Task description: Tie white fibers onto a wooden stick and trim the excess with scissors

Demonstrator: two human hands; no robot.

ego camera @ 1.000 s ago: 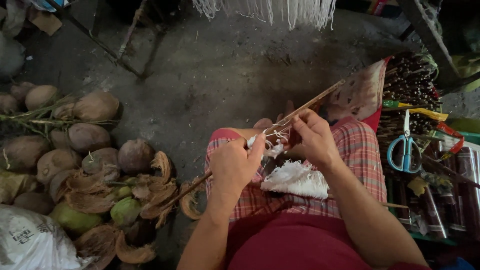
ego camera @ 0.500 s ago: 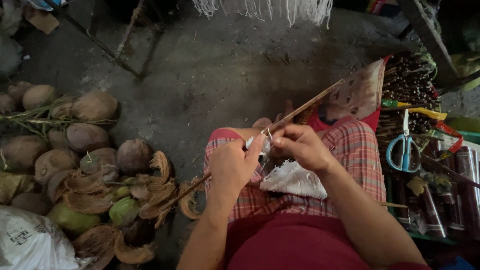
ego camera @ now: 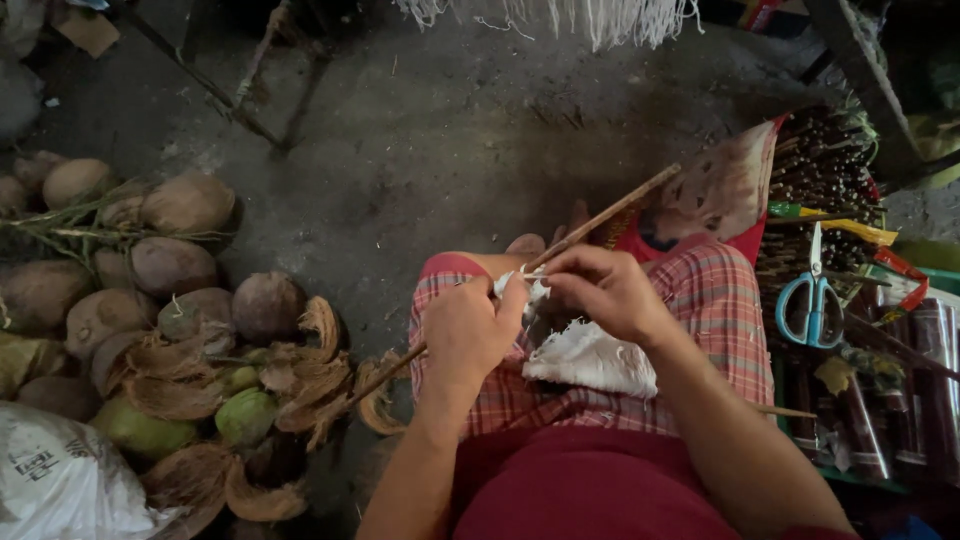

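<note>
Pinching white fibre (ego camera: 520,285) on stick (ego camera: 600,218): left hand (ego camera: 470,335), right hand (ego camera: 605,290) | right hand lower than before

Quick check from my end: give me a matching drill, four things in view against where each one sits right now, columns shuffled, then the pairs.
Things:
1. scissors
2. coconuts
3. white cloth
4. long stick

Places:
A. heaped on the floor at the left of the picture
B. on the lap, over the checked fabric
C. held in both hands, slanting across the knees
D. lying on the clutter at the right of the picture

Pairs: 1-D, 2-A, 3-B, 4-C
</note>
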